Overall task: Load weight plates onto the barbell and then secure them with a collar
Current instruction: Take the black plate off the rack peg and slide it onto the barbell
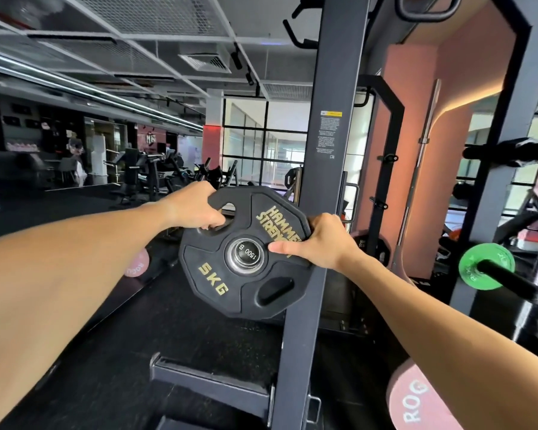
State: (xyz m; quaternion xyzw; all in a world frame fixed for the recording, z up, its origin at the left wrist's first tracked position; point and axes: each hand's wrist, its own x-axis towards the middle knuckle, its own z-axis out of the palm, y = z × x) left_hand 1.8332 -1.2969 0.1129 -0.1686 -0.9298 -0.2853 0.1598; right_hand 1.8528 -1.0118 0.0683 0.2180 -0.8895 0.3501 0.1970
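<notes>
A black 5 kg weight plate with gold lettering sits in the middle of the head view, threaded over the end of the barbell sleeve, whose cap shows in the plate's hole. My left hand grips the plate's upper left edge, fingers through a grip slot. My right hand holds the plate's right edge, thumb across its face. No collar is visible.
A dark rack upright stands right behind the plate. A green plate hangs on a storage peg at right. Pink plates sit at lower right and at left behind my forearm. Another barbell leans against the wall.
</notes>
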